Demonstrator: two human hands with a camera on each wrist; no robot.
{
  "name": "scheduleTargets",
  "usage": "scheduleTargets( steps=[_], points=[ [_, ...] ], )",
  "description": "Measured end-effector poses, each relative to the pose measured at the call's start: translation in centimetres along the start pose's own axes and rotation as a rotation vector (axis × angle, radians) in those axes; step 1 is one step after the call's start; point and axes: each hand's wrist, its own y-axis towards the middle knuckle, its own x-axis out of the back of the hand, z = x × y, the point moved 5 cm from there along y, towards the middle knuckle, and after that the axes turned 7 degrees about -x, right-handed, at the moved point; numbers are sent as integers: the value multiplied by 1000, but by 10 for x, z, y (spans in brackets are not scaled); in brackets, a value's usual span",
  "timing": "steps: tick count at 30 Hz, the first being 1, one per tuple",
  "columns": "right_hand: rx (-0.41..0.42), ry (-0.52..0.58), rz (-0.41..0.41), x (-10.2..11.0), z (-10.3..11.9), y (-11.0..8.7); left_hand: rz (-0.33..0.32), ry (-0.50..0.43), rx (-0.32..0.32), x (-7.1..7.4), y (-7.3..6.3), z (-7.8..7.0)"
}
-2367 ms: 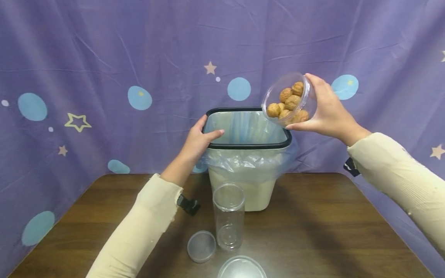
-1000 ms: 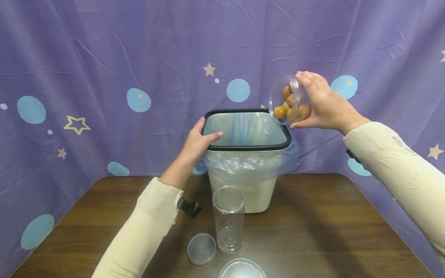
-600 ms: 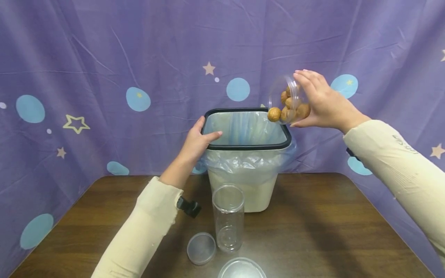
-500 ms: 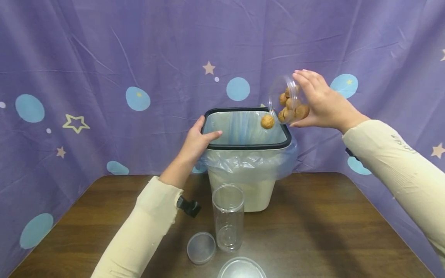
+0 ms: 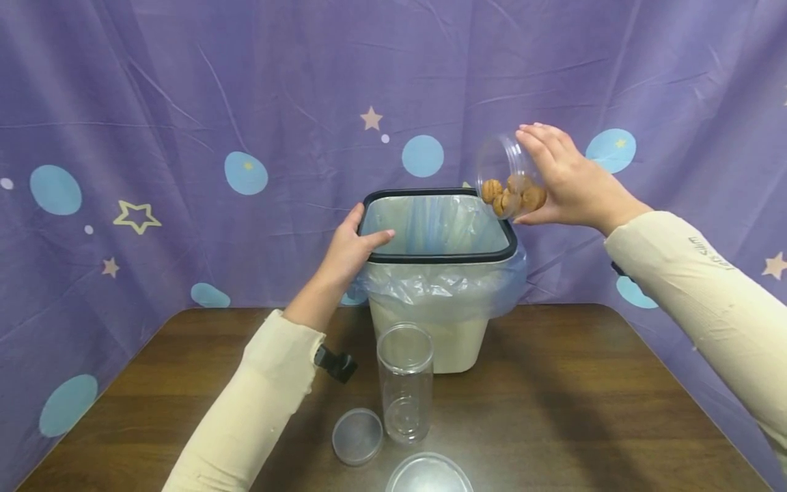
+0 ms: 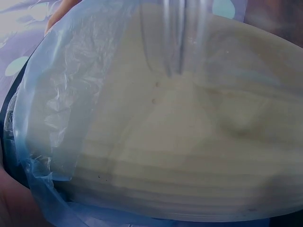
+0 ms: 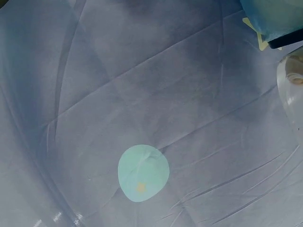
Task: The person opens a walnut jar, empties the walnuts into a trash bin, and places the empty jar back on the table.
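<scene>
My left hand (image 5: pixel 346 254) grips the left rim of a cream trash can (image 5: pixel 458 342), thumb over the black rim. A bluish plastic bag (image 5: pixel 424 287) lines the can and folds over its outside; in the left wrist view the bag (image 6: pixel 61 104) hangs against the can's wall (image 6: pixel 165 137). In my right hand (image 5: pixel 578 179) is a clear plastic jar (image 5: pixel 494 156), held tilted with its mouth leftward over the can's right rim. Several walnuts (image 5: pixel 532 197) lie along its lower side. Only the jar's edge (image 7: pixel 289 101) shows in the right wrist view. The can's bottom is hidden.
A tall clear container (image 5: pixel 406 383) stands uncovered in front of the can. Beside it lie a small round lid (image 5: pixel 357 437) and a larger clear lid (image 5: pixel 429 475) on the wooden table (image 5: pixel 553 410). A purple curtain (image 5: pixel 277 82) hangs behind.
My right hand has tipped the jar further leftward and down. One walnut has rolled out and dropped into the can, and fewer show in the jar. My left hand stays on the rim.
</scene>
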Motion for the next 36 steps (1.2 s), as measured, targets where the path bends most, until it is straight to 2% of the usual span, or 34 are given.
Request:
scheduleTargets(
  steps=[5, 17, 24, 31, 36],
  points=[
    [-7, -8, -1, -1, -1, -1, -2, 6, -2, 0, 1, 1],
    [46, -53, -30, -3, 1, -3, 3, 3, -4, -2, 0, 1],
    [147, -74, -72, -1, 10, 0, -2, -4, 1, -1, 0, 1],
    [124, -104, -35, -2, 12, 2, 1, 6, -2, -1, 0, 1],
    [125, -112, -38, -2, 12, 4, -1, 13, -5, -1, 0, 2]
  ],
)
